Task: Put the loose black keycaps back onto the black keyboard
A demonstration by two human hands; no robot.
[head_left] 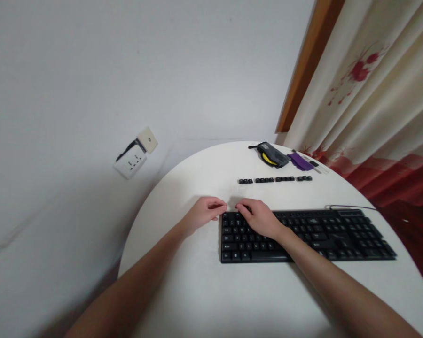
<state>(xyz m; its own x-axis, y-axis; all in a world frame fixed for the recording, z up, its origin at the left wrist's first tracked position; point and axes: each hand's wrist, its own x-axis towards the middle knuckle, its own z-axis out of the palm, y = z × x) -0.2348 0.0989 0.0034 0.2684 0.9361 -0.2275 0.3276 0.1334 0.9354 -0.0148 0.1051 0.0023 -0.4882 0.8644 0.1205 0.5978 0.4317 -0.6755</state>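
Observation:
A black keyboard (pixel 268 257) lies on the white round table, its left edge near the middle of the view. My left hand (pixel 205 212) is at its top left corner, thumb and fingers closed in a pinch; anything between them is too small to make out. Over the keyboard's upper left part rests my right hand (pixel 259 217), its fingers curled together. A small dark bit shows at those fingertips, but its kind cannot be told. Beyond the keyboard, several black keycaps (pixel 264 180) stand in a row of small groups.
Farther back on the table (pixel 183 180) lie a dark pouch (pixel 275 154) with a yellow patch, a purple cloth (pixel 300 161) and thin light tools (pixel 320 168). The keyboard's cable (pixel 352 206) runs off right. A wall socket (pixel 130 162) is at left, a curtain (pixel 366 108) at right.

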